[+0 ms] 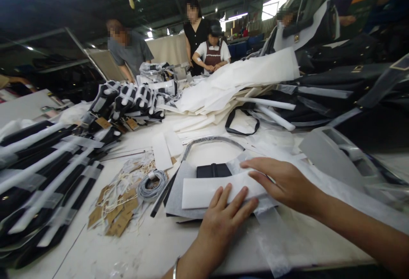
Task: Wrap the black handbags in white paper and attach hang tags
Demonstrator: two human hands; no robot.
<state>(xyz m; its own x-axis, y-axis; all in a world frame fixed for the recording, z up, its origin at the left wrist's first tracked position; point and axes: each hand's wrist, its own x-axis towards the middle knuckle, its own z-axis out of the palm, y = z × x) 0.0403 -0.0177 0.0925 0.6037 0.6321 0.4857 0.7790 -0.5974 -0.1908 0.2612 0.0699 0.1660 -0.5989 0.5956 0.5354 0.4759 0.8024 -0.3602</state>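
Observation:
In front of me a black handbag [213, 170] lies flat on the table, mostly covered by a sheet of thin white paper [191, 172]. Its wrapped handle [212, 139] arches away from me. A white foam strip [198, 191] lies across the bag's lower half. My left hand [222, 217] rests on the strip with fingers spread. Above the strip's right end is my right hand [277, 179], its fingers stretched out and pointing left; the thumb sits just below them. Clear plastic film [271, 236] hangs from the bag's right side toward the table edge.
Wrapped black bags [47, 176] fill the left side. Brown card tags [118, 215] with strings and a grey coiled strap [152, 184] lie left of the bag. White sheets [236, 79] are piled behind, more black bags [345, 74] at right. Several people stand beyond the table.

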